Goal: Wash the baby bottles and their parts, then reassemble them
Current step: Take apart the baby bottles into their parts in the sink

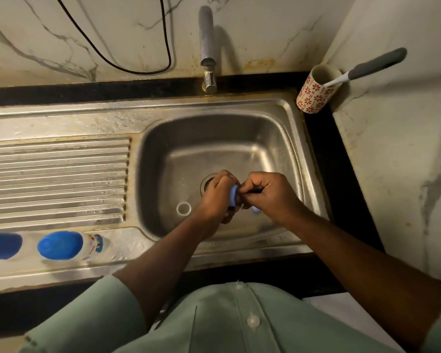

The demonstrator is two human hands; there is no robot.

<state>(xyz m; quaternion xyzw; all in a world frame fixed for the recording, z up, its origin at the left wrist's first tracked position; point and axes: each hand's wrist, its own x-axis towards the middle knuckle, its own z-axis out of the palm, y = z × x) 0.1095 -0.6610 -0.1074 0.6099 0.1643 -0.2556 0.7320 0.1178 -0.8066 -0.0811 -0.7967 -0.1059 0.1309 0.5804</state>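
Observation:
Both hands meet over the steel sink basin (273, 138), just above the drain (206, 183). My left hand (215, 194) is wrapped around a blue bottle collar (233, 197). My right hand (267, 193) pinches something at the collar's edge; the pinched part is hidden by the fingers. A small blue piece (256, 210) shows under my right hand. A clear bottle (183, 208) stands open-mouthed in the basin, left of my left wrist. On the sink's front ledge lies a capped baby bottle (69, 244) with a blue cap, and another blue cap (1, 245) sits at the far left.
The tap (207, 47) stands behind the basin with no water visible. A ribbed drainboard (56, 179) lies to the left. A patterned cup (316, 90) with a grey-handled brush (372, 64) stands at the back right corner. A black cable (107, 57) hangs on the wall.

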